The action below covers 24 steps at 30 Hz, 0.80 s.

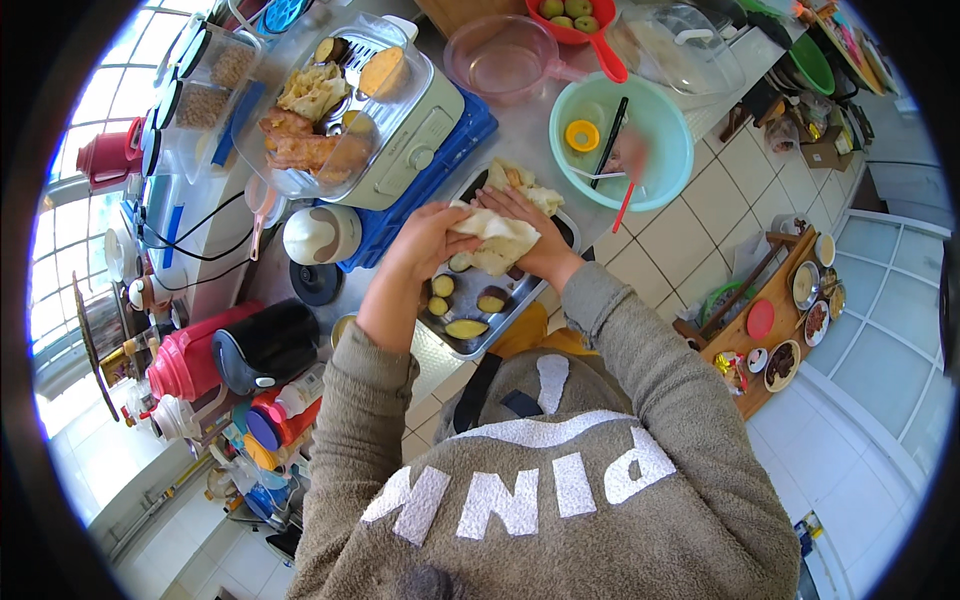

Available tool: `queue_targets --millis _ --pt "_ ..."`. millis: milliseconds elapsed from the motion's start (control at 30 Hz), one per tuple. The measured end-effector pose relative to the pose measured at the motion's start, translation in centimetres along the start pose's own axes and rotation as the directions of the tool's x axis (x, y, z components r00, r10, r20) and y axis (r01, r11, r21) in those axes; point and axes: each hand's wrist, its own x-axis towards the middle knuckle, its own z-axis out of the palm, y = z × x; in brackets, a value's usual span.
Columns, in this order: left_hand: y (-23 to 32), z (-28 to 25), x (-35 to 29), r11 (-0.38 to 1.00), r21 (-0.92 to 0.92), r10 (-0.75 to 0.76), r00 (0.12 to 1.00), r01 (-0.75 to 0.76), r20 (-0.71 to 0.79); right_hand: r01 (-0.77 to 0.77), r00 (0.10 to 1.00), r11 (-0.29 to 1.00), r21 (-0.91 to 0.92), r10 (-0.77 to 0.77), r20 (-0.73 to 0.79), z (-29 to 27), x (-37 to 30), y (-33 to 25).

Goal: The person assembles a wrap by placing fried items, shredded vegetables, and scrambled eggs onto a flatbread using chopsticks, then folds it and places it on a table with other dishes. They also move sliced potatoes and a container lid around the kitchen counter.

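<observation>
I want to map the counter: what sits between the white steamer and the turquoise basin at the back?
In the head view, a clear pink bowl stands between the white steamer and the turquoise basin, slightly farther back on the counter.

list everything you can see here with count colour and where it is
pale flat dough sheet: one, cream, held in both hands over the tray
dark metal baking tray: one, grey, on the counter under the hands
round stuffed pieces: at least four, yellow-brown, in the tray
clear-lidded white steamer: one, white, far counter on a blue mat, cooked food inside
turquoise plastic basin: one, right of the steamer, holding utensils and a yellow ring
pink plastic bowl: one, top centre
red colander of green fruit: one, top
red and black thermos jug: one, left counter
wooden rack of small dishes: one, on the floor at right
left hand: fingers gripping the dough
right hand: fingers pressing the dough
</observation>
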Motion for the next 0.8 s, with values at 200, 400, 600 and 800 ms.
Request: queue_targets --millis 200,400,600,800 --pt "0.4 0.2 3.9 0.988 0.089 -0.132 0.989 0.126 0.067 -0.09 0.994 0.988 0.124 0.082 0.068 0.8 -0.6 0.7" --pt "-0.2 -0.3 5.8 0.981 0.076 -0.189 0.976 0.181 0.106 -0.273 0.952 0.933 0.235 0.226 0.206 0.1 -0.4 -0.2" --pt "-1.9 -1.9 7.2 0.988 -0.012 -0.146 0.971 0.151 0.192 -0.169 0.977 0.979 0.114 0.151 0.152 -0.7 -0.2 -0.3" --pt "-2.6 -1.8 7.6 0.987 -0.07 -0.132 0.977 0.145 0.166 -0.214 0.972 0.964 -0.157 0.226 0.067 -3.0 -1.9 -2.6"
